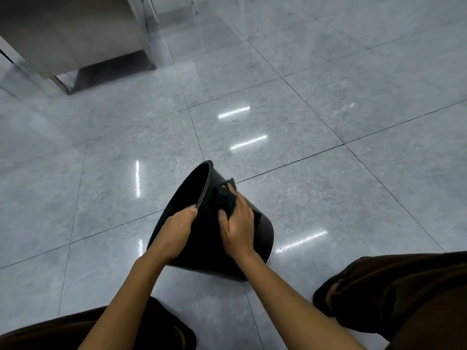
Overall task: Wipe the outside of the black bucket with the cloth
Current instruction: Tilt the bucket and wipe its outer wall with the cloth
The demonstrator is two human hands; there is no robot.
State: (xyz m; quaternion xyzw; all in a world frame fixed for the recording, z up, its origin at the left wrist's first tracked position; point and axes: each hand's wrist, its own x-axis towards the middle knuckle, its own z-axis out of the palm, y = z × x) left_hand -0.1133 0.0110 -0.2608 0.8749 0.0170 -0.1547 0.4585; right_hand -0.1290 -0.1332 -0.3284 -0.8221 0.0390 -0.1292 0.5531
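The black bucket (261, 232) lies tilted on the glossy grey tiled floor between my knees, its open mouth turned to the left and away from me. My left hand (174, 231) grips the rim at its near edge. My right hand (237, 224) presses a dark cloth (225, 198) flat against the outer wall of the bucket, near the rim. The cloth is nearly the same colour as the bucket and partly hidden under my fingers.
A grey metal cabinet or partition (75, 34) on thin legs stands at the upper left. My legs in dark trousers (404, 299) frame the bucket on both sides. Grey floor tiles (328, 109) stretch ahead and to the right.
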